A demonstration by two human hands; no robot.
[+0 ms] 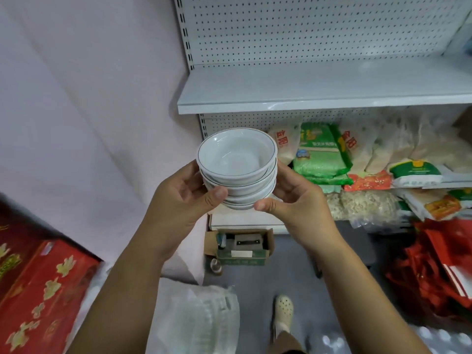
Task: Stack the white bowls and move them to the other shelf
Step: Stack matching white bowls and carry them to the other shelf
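Left hand (184,200) cupped around the near-left side of the bowls (237,169), thumb pressed flat against the lower rims, fingers tucked behind. Right hand (298,203) mirroring it on the other side, thumb tip touching the bottom bowl, palm wrapped around the right flank. Both clamped on the same stack, held up in mid-air, clear of any surface. Roughly four white bowls nested, each with a thin dark line at the rim, top one open and tilted slightly toward the camera. Exact count hard to tell from the overlapping edges.

Just behind and above, a white shelf (319,90) with a bare top and a pegboard back (306,29). Stack hanging below that shelf's front edge, near its left end. Under it, a lower level packed with rice bags (319,154), green ones and pale ones, some with red print, piled unevenly to the right of the bowls. Below the hands, a small open cardboard box (240,249) on the grey floor, dark items inside. Further right, a heap of red bags (434,272). Far left, a red box (43,290) with gold leaf patterns, blurred. Pink wall (89,98) filling the left side. Down at the bottom, a pale perforated shoe (282,315), and a clear plastic pack (204,320) beside it.
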